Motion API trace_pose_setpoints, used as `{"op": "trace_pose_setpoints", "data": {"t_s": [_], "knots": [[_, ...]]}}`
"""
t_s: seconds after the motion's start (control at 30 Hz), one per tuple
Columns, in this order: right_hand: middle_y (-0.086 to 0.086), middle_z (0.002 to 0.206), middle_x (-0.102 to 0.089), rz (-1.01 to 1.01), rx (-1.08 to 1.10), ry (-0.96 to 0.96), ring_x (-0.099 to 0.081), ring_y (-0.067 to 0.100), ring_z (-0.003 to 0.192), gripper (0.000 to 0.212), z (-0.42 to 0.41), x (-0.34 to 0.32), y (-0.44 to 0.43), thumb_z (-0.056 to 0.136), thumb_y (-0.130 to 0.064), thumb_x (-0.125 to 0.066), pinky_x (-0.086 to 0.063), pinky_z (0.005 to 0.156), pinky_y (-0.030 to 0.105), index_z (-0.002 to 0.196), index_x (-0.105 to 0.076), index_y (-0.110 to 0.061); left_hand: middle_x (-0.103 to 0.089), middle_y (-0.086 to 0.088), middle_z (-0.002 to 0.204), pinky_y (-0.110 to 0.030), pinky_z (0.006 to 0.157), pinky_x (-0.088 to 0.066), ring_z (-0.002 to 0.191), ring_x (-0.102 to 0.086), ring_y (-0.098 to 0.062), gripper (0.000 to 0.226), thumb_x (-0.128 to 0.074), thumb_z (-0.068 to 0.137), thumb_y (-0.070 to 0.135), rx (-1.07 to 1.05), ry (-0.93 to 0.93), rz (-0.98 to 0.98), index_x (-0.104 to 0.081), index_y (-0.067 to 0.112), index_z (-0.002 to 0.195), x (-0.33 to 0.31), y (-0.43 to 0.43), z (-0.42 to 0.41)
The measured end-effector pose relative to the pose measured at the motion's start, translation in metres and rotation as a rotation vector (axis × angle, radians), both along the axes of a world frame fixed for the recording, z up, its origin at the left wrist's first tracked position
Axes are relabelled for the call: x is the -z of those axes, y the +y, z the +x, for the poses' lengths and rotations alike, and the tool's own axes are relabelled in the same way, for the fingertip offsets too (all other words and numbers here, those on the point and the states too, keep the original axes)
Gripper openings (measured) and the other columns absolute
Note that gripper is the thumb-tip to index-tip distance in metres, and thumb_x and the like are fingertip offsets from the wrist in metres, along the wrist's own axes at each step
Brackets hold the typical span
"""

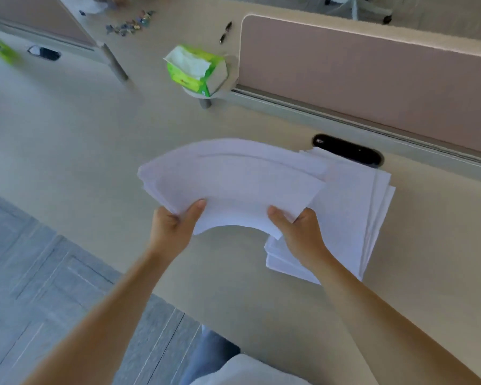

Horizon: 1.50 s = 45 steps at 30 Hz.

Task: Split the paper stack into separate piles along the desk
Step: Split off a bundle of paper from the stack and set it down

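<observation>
A bundle of white sheets [233,184] is held above the beige desk [81,140], bowed upward in the middle. My left hand [175,226] grips its near left corner, thumb on top. My right hand [297,232] grips its near right corner, thumb on top. Under and to the right of the bundle lies the rest of the white paper stack [356,212], flat on the desk with slightly fanned edges. The bundle overlaps the stack's left part and hides it.
A black oval cable port [350,150] sits just behind the stack. A pink divider panel [372,79] runs along the back right. A green tissue pack [197,69] stands at the back centre. Small clips [131,23] lie farther back. The desk's front edge drops to grey floor [39,273].
</observation>
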State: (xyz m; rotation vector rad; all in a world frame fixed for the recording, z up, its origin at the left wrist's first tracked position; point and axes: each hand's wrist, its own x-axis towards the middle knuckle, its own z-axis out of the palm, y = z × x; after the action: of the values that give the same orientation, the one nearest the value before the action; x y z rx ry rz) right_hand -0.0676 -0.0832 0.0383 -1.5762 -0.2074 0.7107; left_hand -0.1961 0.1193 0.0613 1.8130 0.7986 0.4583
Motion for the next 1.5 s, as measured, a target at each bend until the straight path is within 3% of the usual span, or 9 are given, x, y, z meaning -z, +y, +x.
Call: {"op": "trace_pose_setpoints", "data": {"t_s": [0.13,0.33,0.43,0.57,0.67,0.87,1.1,1.33,1.5], "knots": [[-0.012,0.098,-0.075,-0.118,-0.174,-0.131,-0.069,-0.001,0.090,0.033,-0.020,0.000,0.021,0.082,-0.002,-0.075,-0.050,0.078,0.014,0.098,-0.074,-0.031,-0.074,0.020,0.101,-0.018,0.080,-0.053,0.097,-0.068,0.001,0.034,-0.078,0.067,0.039,0.071,-0.029,-0.152,-0.071,0.033,0.099,0.019,0.031,-0.039],[0.025,0.095,-0.073,-0.128,-0.012,-0.227,-0.072,0.034,0.086,0.035,-0.053,-0.024,0.063,0.071,-0.047,-0.075,-0.057,0.074,0.042,0.086,-0.077,-0.015,-0.075,0.018,0.079,-0.025,0.072,-0.054,0.077,-0.069,-0.001,0.006,-0.078,0.073,0.034,0.070,-0.098,-0.229,-0.078,0.039,0.077,0.004,0.055,-0.048],[-0.002,0.088,-0.079,-0.103,0.047,-0.216,-0.073,0.017,0.088,0.005,-0.069,-0.035,0.075,0.086,-0.024,-0.074,-0.057,0.074,0.026,0.082,-0.078,-0.025,-0.078,0.011,0.089,-0.028,0.078,-0.057,0.088,-0.072,-0.006,0.013,-0.076,0.076,0.028,0.141,-0.140,-0.241,-0.078,0.026,0.089,-0.008,0.073,-0.063],[-0.027,0.087,-0.074,-0.177,-0.033,-0.210,-0.067,-0.008,0.083,0.027,-0.087,-0.036,0.074,0.084,-0.009,-0.076,-0.048,0.072,0.013,0.095,-0.072,-0.034,-0.074,0.022,0.094,-0.018,0.083,-0.052,0.094,-0.068,-0.002,0.031,-0.083,0.064,0.029,0.254,-0.144,-0.220,-0.072,0.032,0.093,-0.011,0.103,-0.085],[-0.028,0.099,-0.073,-0.237,-0.058,-0.237,-0.067,-0.008,0.090,0.037,-0.101,-0.035,0.074,0.083,-0.009,-0.077,-0.048,0.068,0.009,0.108,-0.069,-0.035,-0.072,0.024,0.104,-0.019,0.097,-0.047,0.106,-0.065,-0.004,0.035,-0.082,0.060,0.034,0.297,-0.207,-0.232,-0.071,0.043,0.092,-0.010,0.113,-0.091],[-0.013,0.067,-0.067,-0.247,0.035,-0.232,-0.056,0.003,0.056,0.005,-0.113,-0.033,0.071,0.087,-0.014,-0.074,-0.042,0.056,0.020,0.089,-0.076,-0.018,-0.073,0.015,0.080,-0.014,0.066,-0.046,0.072,-0.065,-0.002,0.020,-0.077,0.079,0.000,0.341,-0.190,-0.255,-0.076,0.020,0.080,-0.015,0.093,-0.079],[-0.030,0.110,-0.070,-0.214,-0.059,-0.333,-0.068,-0.004,0.098,0.042,-0.100,-0.037,0.057,0.079,-0.025,-0.079,-0.053,0.072,0.012,0.118,-0.066,-0.038,-0.076,0.017,0.092,-0.013,0.070,-0.052,0.084,-0.070,-0.001,0.039,-0.082,0.073,-0.001,0.257,-0.141,-0.286,-0.070,0.025,0.100,-0.018,0.089,-0.081],[-0.035,0.077,-0.067,-0.205,-0.129,-0.495,-0.064,-0.006,0.073,0.014,-0.089,-0.032,0.057,0.090,-0.034,-0.060,-0.042,0.066,0.009,0.099,-0.069,-0.041,-0.066,0.022,0.058,-0.009,0.052,-0.038,0.055,-0.057,0.004,0.019,-0.077,0.081,0.006,0.053,-0.040,-0.113,-0.072,0.021,0.070,-0.026,0.067,-0.074],[-0.038,0.065,-0.059,-0.101,-0.202,-0.539,-0.058,-0.014,0.067,0.043,-0.074,-0.044,0.077,0.095,-0.011,-0.062,-0.038,0.066,0.003,0.069,-0.063,-0.044,-0.067,0.019,0.058,-0.010,0.051,-0.041,0.054,-0.059,0.003,0.013,-0.079,0.078,0.007,-0.024,-0.050,-0.014,-0.073,0.014,0.069,-0.052,0.072,-0.086]]}}
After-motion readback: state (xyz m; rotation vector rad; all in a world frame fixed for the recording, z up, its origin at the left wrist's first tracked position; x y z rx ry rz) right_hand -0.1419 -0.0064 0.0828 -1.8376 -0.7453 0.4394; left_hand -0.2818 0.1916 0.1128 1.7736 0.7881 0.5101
